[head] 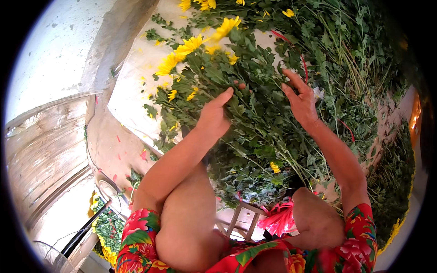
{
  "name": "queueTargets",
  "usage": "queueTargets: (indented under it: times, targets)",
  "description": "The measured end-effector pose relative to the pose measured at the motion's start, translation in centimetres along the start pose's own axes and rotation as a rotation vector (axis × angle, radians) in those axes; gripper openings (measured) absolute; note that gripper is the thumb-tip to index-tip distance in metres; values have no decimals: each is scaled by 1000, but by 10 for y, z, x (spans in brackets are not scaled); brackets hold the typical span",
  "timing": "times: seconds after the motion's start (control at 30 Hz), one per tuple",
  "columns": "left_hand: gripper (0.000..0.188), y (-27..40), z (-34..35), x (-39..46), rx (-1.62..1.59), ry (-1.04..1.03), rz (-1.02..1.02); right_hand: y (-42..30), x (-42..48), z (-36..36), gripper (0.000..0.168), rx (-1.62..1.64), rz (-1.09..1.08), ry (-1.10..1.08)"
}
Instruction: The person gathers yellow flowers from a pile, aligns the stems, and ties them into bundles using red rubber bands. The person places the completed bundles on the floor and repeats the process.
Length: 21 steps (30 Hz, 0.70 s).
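Note:
My left hand (215, 114) is wrapped around a bunch of leafy chrysanthemum stems (252, 99), its fingertips showing past the far side of the leaves. The bunch's yellow flower heads (189, 46) point to the upper left, and its cut stem ends run down towards my knees. At the bunch's right side is my right hand (302, 100), thumb and forefinger apart beside the leaves. I see no stem between those two fingers; the others are partly hidden. Beneath the bunch lie more loose green leaves (263, 184).
A large pile of chrysanthemum stems (344, 51) covers the upper right. White sheeting (129, 88) with scattered petals lies at the left. A red ribbon (305, 70) crosses the pile. Between my legs are a wooden stool frame (235, 220) and pink-red strips (280, 218). A pedestal fan (51, 256) stands lower left.

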<state>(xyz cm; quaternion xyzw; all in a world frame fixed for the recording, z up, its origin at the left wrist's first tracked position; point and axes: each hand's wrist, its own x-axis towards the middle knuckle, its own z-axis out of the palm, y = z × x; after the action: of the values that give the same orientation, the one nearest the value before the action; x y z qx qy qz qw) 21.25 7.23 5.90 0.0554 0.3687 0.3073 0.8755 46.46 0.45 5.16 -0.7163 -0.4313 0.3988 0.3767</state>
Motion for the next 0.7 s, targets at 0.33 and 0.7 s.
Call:
queueTargets:
  times: [0.33,0.7]
  targets:
    - [37,-4,-1,-1,11,34,-23,-33,-44,53,34,130,-258,-83]
    - [37,6,-16,-8,18,-32,-76,6,-11,48,25,-286,-375,23]
